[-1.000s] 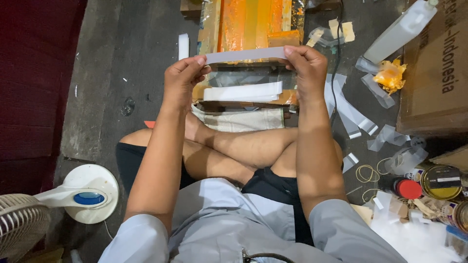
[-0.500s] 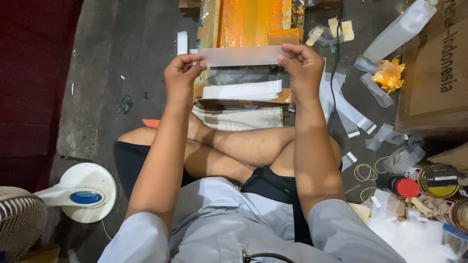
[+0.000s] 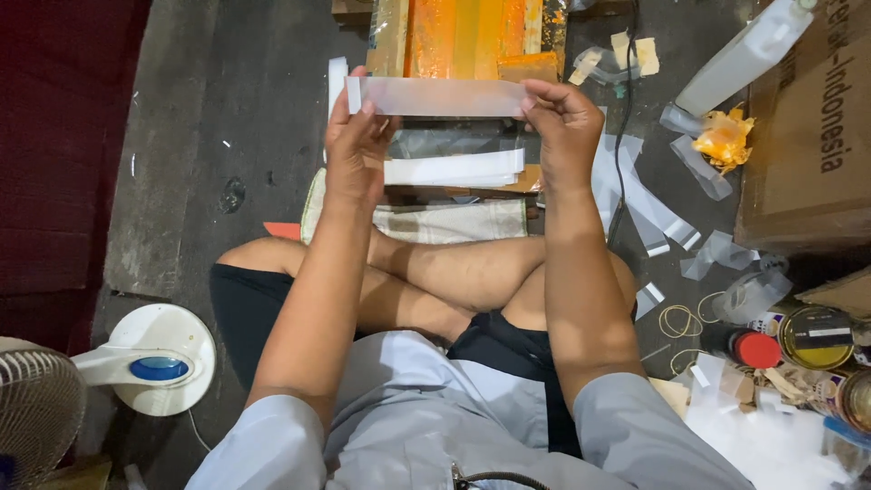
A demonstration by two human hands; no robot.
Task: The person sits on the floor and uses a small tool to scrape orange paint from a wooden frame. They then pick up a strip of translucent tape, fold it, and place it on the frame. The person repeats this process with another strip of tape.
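Upper centre of frame: left hand [image 3: 356, 136] and right hand [image 3: 564, 127] each pinched one end of a long translucent strip [image 3: 440, 96], held level above the lap. Fingertips partly hidden behind the strip. Below it, a stack of white strips [image 3: 454, 169] lay on the floor. Fan [image 3: 54, 399] at lower left was cut off by the frame edge. Tins [image 3: 814, 338] at lower right hard to make out.

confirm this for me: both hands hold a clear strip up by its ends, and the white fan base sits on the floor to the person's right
Not quite. In the head view the left hand and right hand do hold the clear strip by its ends, but the white fan base sits on the floor to the person's left.
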